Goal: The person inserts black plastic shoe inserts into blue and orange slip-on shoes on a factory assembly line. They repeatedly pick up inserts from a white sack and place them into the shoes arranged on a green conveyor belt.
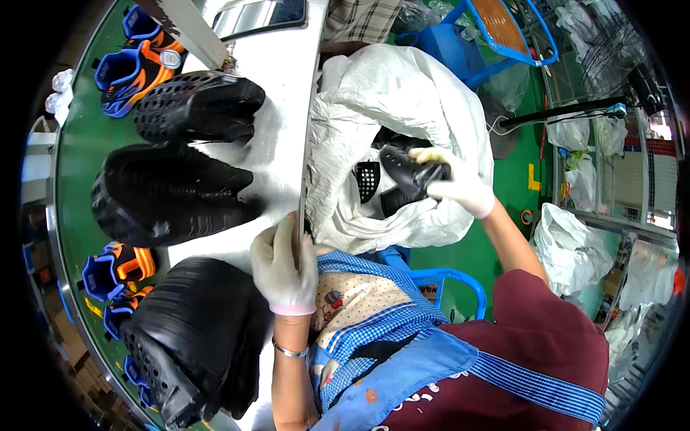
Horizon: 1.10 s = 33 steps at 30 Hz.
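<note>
My right hand (pixel 460 183), in a white glove, grips a black plastic shoe insert (pixel 411 171) over the mouth of a big white sack (pixel 345 93). More black inserts lie inside the sack, among them a perforated one (pixel 368 181). My left hand (pixel 282 267), also gloved, holds the edge of the white table (pixel 277 169), fingers on top and thumb on the near side. Beside it on the table rests a large nested stack of black ribbed inserts (pixel 208 309). Farther along lie another black stack (pixel 169 190) and a perforated stack (pixel 198 108).
Left of the table runs a green conveyor belt (pixel 79 165) carrying several blue, orange and black shoes (pixel 133 75). A metal post (pixel 187 32) rises at the table's far end, near a dark tray (pixel 266 18). A blue-framed chair (pixel 503 32) stands beyond the sack; plastic bags (pixel 571 244) lie at right.
</note>
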Tool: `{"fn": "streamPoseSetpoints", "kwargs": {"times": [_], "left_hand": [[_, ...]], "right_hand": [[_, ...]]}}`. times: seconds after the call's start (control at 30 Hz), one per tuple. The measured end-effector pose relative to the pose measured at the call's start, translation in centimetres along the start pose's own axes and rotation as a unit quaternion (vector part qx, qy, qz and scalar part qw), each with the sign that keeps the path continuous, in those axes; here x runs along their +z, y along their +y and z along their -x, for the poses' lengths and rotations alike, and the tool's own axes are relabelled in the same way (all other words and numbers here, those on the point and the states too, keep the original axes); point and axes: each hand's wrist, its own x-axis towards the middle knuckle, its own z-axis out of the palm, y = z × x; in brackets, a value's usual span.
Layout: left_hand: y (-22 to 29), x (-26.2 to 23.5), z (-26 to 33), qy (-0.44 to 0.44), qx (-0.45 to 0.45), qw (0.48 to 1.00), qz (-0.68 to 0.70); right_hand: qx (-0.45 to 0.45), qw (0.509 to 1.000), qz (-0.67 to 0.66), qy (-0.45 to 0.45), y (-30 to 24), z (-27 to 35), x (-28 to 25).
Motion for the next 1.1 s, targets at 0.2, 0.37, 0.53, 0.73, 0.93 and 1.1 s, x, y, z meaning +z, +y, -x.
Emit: {"fn": "streamPoseSetpoints", "kwargs": {"times": [0.2, 0.37, 0.53, 0.73, 0.93, 1.1], "left_hand": [[4.9, -2.3, 0.7, -0.219, -0.294, 0.719, 0.591], [8.9, -6.5, 1.3, -0.1, -0.296, 0.647, 0.696], [8.7, -9.7, 2.4, -0.061, -0.201, 0.745, 0.633], [9.8, -12.7, 0.1, 0.069, -0.119, 0.705, 0.695], [9.1, -12.6, -0.7, 0.06, -0.082, 0.795, 0.598], [5.1, -8.7, 1.3, -0.081, -0.112, 0.886, 0.442]], "right_hand": [[-0.236, 0.946, 0.151, -0.162, -9.5, 3.0, 5.5], [-0.351, 0.897, 0.25, -0.101, -13.2, 4.7, 10.1], [-0.394, 0.893, 0.216, -0.026, -15.5, 3.6, 13.5], [-0.468, 0.87, 0.155, -0.013, -20.4, 0.3, 16.4], [-0.531, 0.803, 0.252, 0.093, -24.8, -4.5, 17.7], [-0.408, 0.797, 0.442, 0.055, -25.0, -9.3, 18.1]]}}
